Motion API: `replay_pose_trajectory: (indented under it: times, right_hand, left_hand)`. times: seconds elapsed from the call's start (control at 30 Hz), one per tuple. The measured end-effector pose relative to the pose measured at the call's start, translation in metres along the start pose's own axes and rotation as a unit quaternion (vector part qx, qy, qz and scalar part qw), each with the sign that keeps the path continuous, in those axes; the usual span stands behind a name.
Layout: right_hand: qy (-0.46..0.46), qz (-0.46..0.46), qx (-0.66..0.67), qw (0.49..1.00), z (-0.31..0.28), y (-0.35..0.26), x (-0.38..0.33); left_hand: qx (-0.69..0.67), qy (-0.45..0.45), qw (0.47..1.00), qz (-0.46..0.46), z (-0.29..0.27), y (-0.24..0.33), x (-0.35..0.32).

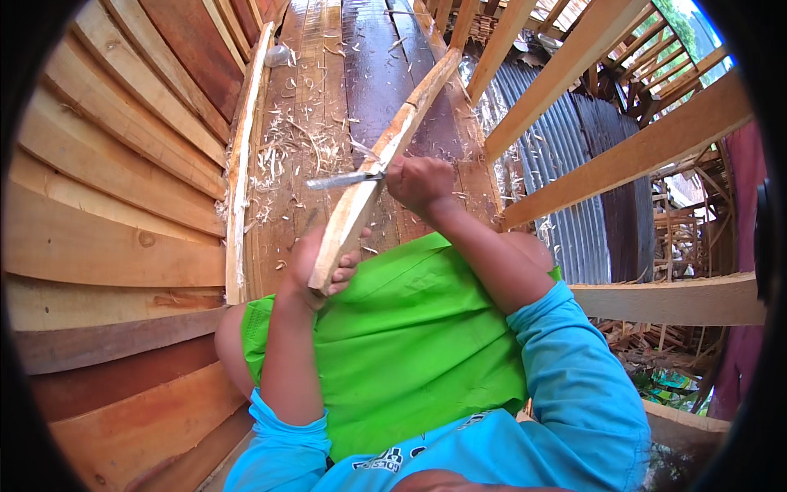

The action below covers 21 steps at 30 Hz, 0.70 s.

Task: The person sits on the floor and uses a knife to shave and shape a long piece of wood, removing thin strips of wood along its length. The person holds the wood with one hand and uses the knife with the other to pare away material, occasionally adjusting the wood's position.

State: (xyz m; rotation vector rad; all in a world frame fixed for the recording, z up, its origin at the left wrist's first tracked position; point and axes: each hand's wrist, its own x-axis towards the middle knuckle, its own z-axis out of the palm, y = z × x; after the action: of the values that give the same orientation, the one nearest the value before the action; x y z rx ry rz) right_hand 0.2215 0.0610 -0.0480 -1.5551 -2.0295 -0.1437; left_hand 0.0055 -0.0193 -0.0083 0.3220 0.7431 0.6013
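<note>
A long pale wooden strip point(399, 131) slants from near my lap up to the railing at the far right. My left hand point(315, 261) is wrapped round its near end from below. In my right hand point(421, 182) is a knife, its handle hidden inside my closed fingers. The knife blade point(334, 180) lies across the strip's upper face and points left. A thin curl of wood point(365, 151) stands up from the strip just beyond the blade. My green shorts point(410, 328) are below the strip's near end.
Wood shavings point(307, 139) litter the plank floor point(320, 74). A plank wall point(106, 197) rises on the left, with a small clear round object point(277, 56) near its foot. Wooden railing posts point(566, 74) stand on the right, with corrugated metal sheets point(566, 197) beyond them.
</note>
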Motion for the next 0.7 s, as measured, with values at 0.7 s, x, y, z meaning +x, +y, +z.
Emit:
replay_pose_trajectory:
  times: [0.7]
  right_hand:
    - [-0.13, 0.032, 0.077, 0.988, -0.015, 0.003, 0.013]
  left_hand:
    - [0.01, -0.003, 1.0, 0.004, 0.002, 0.001, -0.001]
